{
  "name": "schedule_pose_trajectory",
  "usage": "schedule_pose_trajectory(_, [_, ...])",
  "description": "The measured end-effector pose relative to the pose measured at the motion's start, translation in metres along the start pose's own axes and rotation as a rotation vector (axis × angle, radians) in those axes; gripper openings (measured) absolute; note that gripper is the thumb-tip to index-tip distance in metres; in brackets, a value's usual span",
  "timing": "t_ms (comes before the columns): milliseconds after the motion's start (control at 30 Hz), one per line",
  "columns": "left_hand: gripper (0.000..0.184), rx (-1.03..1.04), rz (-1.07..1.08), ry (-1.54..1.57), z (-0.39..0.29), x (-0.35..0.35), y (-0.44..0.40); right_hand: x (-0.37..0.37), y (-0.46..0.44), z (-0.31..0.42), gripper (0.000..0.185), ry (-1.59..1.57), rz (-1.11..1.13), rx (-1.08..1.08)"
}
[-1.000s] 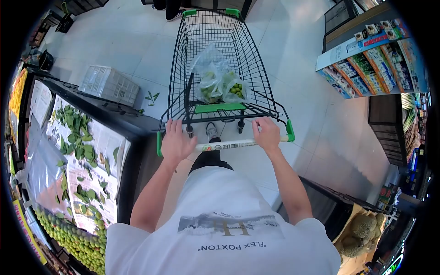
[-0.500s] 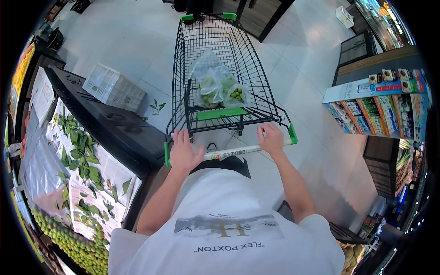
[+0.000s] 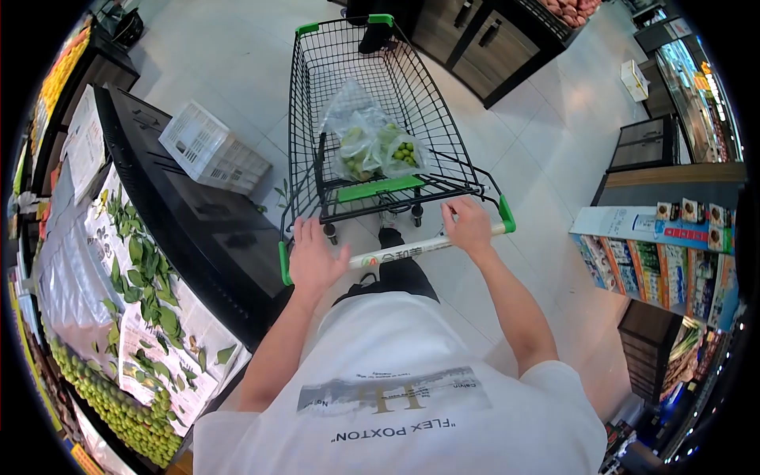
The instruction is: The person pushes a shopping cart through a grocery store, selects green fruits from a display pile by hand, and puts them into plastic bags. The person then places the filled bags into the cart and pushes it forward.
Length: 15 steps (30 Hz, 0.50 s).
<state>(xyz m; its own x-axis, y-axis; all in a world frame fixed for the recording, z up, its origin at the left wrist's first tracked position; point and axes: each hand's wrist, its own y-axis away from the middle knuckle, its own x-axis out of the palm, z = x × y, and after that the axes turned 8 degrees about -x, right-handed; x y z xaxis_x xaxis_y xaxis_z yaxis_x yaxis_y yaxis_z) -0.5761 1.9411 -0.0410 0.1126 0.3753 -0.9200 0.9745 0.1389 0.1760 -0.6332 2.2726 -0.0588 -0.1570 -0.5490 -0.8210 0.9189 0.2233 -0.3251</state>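
A black wire shopping cart [image 3: 313, 103] with green corners stands in front of me. Its white handle [image 3: 396, 252] with green ends runs across below the basket. At the handle's left end rests my left hand [image 3: 315, 257], palm over the bar, fingers stretched forward and thumb out to the side. Near the right end, my right hand [image 3: 469, 226] has its fingers curled round the bar. Inside the cart lie clear plastic bags [image 3: 352, 111] of round green fruit [image 3: 404, 153].
On the left, a dark display stand [image 3: 190, 214] bears newspaper, loose green leaves [image 3: 146, 273] and piled green fruit [image 3: 119, 412]. A white crate [image 3: 210, 146] sits beside it. Cabinets [image 3: 483, 39] stand ahead; a shelf of colourful packets [image 3: 657, 261] is at right. Someone's dark shoe [image 3: 376, 38] shows beyond the cart.
The surroundings have shifted: the crate appears further right and nearer the cart, and the packet shelf lower. One of my legs now shows under the handle. Both hands keep their places.
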Motion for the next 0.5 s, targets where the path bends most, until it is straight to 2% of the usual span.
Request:
schedule_pose_trajectory(300, [0.078, -0.170, -0.054, -0.022, -0.002, -0.021, -0.118, 0.053, -0.150, -0.036, 0.015, -0.051, 0.112, -0.091])
schedule_pose_trajectory(500, [0.077, -0.209, -0.127, -0.044, 0.010, -0.031, -0.199, 0.090, -0.249, -0.053, 0.019, -0.065, 0.215, -0.180])
